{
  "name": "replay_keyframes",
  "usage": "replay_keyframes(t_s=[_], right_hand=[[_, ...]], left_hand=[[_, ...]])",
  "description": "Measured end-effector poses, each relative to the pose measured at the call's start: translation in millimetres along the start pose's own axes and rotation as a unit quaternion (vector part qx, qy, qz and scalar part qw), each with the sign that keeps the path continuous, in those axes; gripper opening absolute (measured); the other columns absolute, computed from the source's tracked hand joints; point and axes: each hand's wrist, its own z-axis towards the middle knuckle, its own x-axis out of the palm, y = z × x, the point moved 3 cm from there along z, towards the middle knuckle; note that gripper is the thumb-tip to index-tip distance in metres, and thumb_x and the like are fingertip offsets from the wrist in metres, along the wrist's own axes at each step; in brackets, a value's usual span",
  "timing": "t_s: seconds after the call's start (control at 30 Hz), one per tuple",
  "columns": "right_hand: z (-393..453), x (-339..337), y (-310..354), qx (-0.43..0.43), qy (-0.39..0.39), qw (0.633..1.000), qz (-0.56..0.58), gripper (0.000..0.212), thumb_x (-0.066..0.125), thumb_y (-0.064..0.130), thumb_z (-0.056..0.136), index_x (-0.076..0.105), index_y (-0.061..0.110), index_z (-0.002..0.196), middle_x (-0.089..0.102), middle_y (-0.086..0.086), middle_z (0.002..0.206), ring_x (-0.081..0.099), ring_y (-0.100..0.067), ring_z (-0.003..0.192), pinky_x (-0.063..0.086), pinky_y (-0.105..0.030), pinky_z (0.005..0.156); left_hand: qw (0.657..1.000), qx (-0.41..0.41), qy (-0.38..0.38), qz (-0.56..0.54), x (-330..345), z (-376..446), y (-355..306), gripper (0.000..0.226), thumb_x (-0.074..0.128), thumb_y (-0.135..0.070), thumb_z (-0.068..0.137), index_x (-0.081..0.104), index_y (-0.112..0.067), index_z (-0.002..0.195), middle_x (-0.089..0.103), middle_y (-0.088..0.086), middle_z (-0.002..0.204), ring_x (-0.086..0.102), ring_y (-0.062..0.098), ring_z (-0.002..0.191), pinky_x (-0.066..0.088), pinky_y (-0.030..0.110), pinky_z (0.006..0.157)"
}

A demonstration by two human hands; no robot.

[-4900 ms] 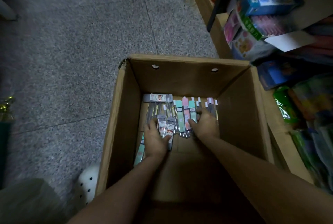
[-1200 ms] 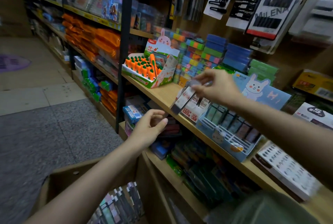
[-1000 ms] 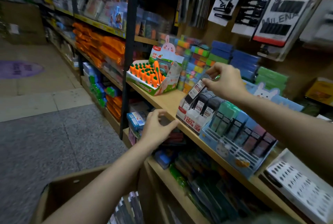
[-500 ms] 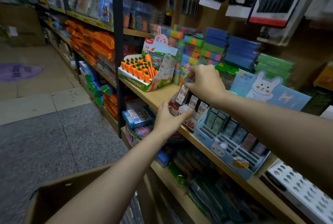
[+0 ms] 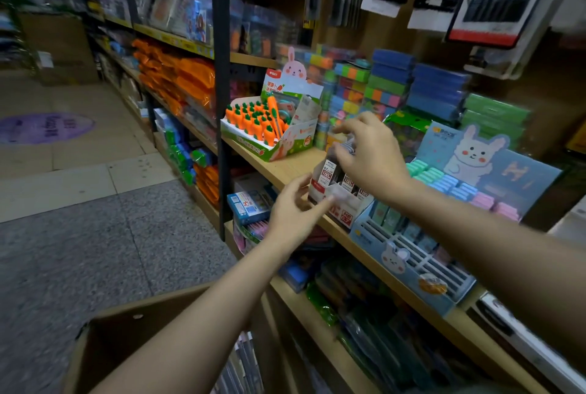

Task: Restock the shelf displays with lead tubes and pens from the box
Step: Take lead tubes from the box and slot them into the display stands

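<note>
The right hand [image 5: 371, 156] is reaching over the white lead-tube display [image 5: 341, 200], which is standing at the front edge of the wooden shelf [image 5: 285, 168]. Its fingers are curling down onto the tops of the lead tubes [image 5: 329, 168] — blur is hiding whether they are gripping one. The left hand [image 5: 293, 216] is hovering just beside the display's front, fingers loosely spread, holding nothing. The cardboard box [image 5: 126, 330] is sitting on the floor below — more tubes are showing inside.

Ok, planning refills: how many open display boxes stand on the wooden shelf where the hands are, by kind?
Carrot display box: 1
Lead tube display box: 1
Blue bunny display box: 1
Total: 3, not counting the cut-off white tray at the right edge.
</note>
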Motion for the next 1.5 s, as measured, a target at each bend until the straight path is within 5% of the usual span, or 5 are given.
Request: replay_keyframes(t_s=[0.2, 0.43, 0.7, 0.97, 1.5], right_hand=[[-95, 44, 75, -0.070, 0.002, 0.980, 0.186, 0.014, 0.063, 0.014, 0.084, 0.067, 0.015, 0.098, 0.056, 0.005, 0.095, 0.058, -0.012, 0.083, 0.047, -0.029, 0.074], [-218, 169, 111, 0.008, 0.271, 0.939, 0.214, 0.021, 0.066, 0.008, 0.081, 0.070, 0.011, 0.102, 0.066, -0.010, 0.099, 0.063, -0.027, 0.095, 0.046, -0.033, 0.086], [-327, 277, 93, 0.146, 0.514, 0.829, 0.166, 0.042, 0.066, 0.019, 0.089, 0.058, 0.014, 0.130, 0.062, -0.009, 0.125, 0.061, -0.023, 0.110, 0.046, -0.025, 0.094], [-366, 339, 106, 0.130, 0.576, 0.791, 0.162, 0.050, 0.062, 0.017, 0.092, 0.047, 0.021, 0.140, 0.059, -0.004, 0.127, 0.057, -0.020, 0.115, 0.045, -0.029, 0.098], [-400, 368, 137, 0.282, 0.507, 0.792, 0.191, 0.035, 0.066, 0.013, 0.088, 0.050, 0.020, 0.118, 0.066, -0.005, 0.091, 0.060, -0.022, 0.089, 0.043, -0.027, 0.071]], left_hand=[[0.991, 0.030, -0.128, -0.009, -69, -85, 49, 0.019, 0.064, -0.001, 0.089, 0.065, -0.008, 0.107, 0.069, 0.002, 0.103, 0.065, -0.001, 0.094, 0.049, 0.015, 0.085], [0.902, -0.257, -0.332, 0.099, -130, -230, 186, 0.019, 0.055, 0.007, 0.088, 0.065, 0.003, 0.104, 0.066, 0.018, 0.105, 0.061, 0.030, 0.103, 0.045, 0.030, 0.091], [0.823, -0.484, -0.155, 0.256, -138, -298, 262, 0.062, 0.060, -0.021, 0.091, 0.034, -0.018, 0.146, 0.016, 0.015, 0.157, 0.022, 0.033, 0.144, 0.024, 0.034, 0.116], [0.727, -0.578, 0.037, 0.370, -142, -301, 309, 0.081, 0.052, -0.036, 0.092, 0.000, -0.025, 0.153, -0.017, 0.022, 0.157, -0.009, 0.038, 0.146, 0.004, 0.043, 0.120], [0.796, -0.461, -0.107, 0.377, -153, -302, 310, 0.043, 0.050, -0.003, 0.087, 0.051, -0.018, 0.128, 0.041, 0.009, 0.126, 0.044, 0.024, 0.114, 0.033, 0.026, 0.099]])
